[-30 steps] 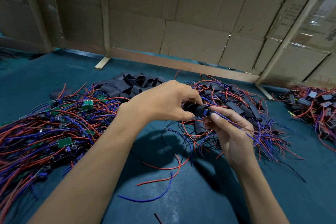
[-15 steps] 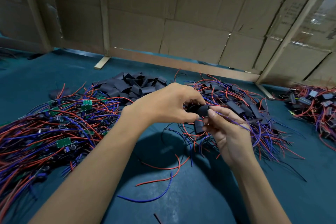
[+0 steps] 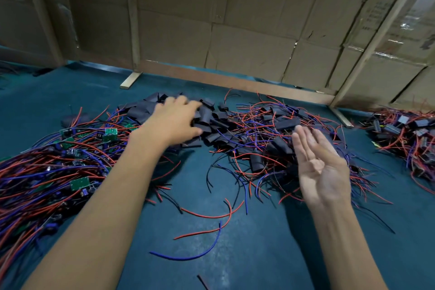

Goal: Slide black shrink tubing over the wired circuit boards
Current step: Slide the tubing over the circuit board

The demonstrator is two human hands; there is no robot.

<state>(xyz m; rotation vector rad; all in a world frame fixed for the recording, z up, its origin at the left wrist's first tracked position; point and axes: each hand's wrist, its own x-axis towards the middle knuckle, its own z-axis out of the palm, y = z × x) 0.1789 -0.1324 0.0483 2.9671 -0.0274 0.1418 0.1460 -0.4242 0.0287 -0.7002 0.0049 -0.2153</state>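
A heap of flat black shrink tubing pieces point(image 3: 213, 118) lies at the back centre of the teal table. My left hand point(image 3: 171, 122) reaches over it, fingers spread and touching the pieces, motion-blurred and gripping nothing that I can see. Left of it lies a tangle of red and blue wires with bare green circuit boards point(image 3: 79, 183). At centre right is a pile of sleeved boards point(image 3: 263, 141), with one sleeved board point(image 3: 287, 123) lying on top. My right hand point(image 3: 320, 169) hovers over that pile, palm up, fingers straight and empty.
Another pile of sleeved wired boards point(image 3: 404, 134) sits at the far right. Loose red and blue wire offcuts point(image 3: 211, 215) lie on the teal table point(image 3: 247, 254) in front of me. A cardboard wall point(image 3: 235, 30) with wooden strips closes off the back.
Both hands held a board and tube together at centre. They have now parted: the left hand went back to the tubing heap, the right hand opened and the sleeved board left it.
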